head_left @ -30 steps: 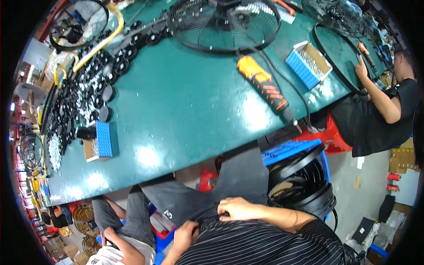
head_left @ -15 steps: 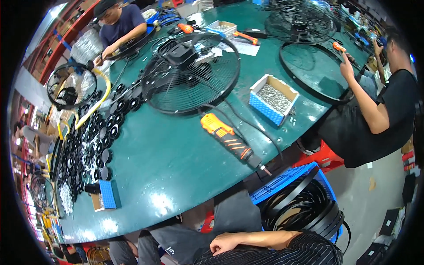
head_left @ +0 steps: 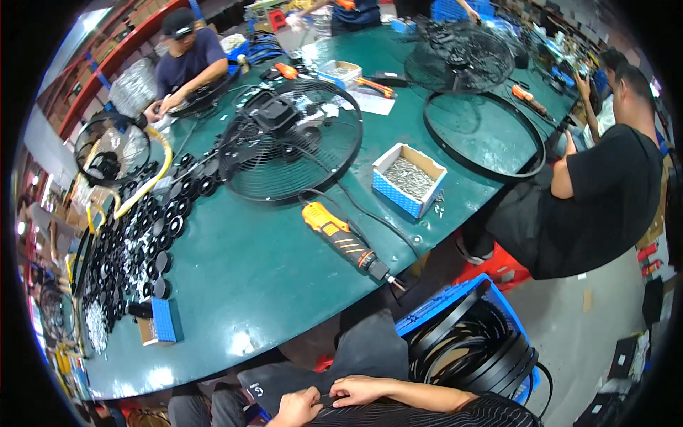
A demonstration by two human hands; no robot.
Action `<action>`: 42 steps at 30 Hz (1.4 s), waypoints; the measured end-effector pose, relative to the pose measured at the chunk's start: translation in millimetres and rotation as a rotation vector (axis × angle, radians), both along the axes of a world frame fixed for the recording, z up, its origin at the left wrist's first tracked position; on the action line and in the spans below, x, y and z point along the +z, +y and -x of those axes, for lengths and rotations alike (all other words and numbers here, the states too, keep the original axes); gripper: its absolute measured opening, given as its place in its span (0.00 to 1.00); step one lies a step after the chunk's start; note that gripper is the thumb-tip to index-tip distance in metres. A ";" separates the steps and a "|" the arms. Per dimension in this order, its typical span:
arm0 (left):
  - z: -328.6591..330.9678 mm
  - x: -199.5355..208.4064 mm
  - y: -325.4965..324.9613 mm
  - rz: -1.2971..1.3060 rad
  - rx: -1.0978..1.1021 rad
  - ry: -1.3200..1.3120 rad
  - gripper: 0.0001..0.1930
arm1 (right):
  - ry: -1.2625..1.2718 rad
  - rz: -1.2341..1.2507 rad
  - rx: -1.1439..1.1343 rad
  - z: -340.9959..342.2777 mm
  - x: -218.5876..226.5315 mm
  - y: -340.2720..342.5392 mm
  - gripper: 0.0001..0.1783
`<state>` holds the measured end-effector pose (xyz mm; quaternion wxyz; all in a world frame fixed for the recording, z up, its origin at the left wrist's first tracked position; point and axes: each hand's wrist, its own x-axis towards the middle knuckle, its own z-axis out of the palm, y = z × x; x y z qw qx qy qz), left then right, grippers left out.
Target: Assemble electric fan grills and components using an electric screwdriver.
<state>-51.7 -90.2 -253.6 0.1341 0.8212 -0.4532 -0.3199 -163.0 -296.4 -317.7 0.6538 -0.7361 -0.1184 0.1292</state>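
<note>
My left hand (head_left: 299, 407) and my right hand (head_left: 359, 389) are close together over my lap at the lower edge, both with curled fingers. Something small and dark lies between the fingertips, too hidden to name. On the green table (head_left: 249, 270) in front of me rests an orange and black electric screwdriver (head_left: 347, 240), its bit pointing toward the table's near edge. Behind it lies a black fan with a round wire guard (head_left: 292, 142). A blue and white box of screws (head_left: 408, 179) stands to the right of the screwdriver. Neither hand touches these.
A blue crate (head_left: 466, 334) of black rings stands on the floor at my right. Many black round parts (head_left: 153, 228) cover the table's left side, near a small blue box (head_left: 163, 320). A large black ring (head_left: 484, 135) lies at the right, beside a seated person (head_left: 597, 192). Another person (head_left: 188, 64) works opposite.
My left hand has come into view and met my right. The view has shifted slightly. The person at the right has lowered an arm, and another person shows at the far side.
</note>
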 end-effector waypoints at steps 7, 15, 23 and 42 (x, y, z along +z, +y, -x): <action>-3.3 -11.0 -32.6 -0.115 -0.353 0.179 0.12 | 0.150 -0.254 -0.165 -25.5 22.6 -48.1 0.16; -8.4 -43.3 -23.7 -0.095 -0.396 0.304 0.10 | -0.636 -1.064 -0.301 -73.1 138.2 -157.2 0.18; -28.5 -38.8 12.4 0.123 -0.253 0.443 0.17 | -0.513 0.180 -1.026 -231.3 222.8 -195.9 0.16; -195.9 53.3 46.2 0.782 0.560 -0.669 0.18 | -0.286 1.412 -1.201 -442.6 199.0 -319.1 0.45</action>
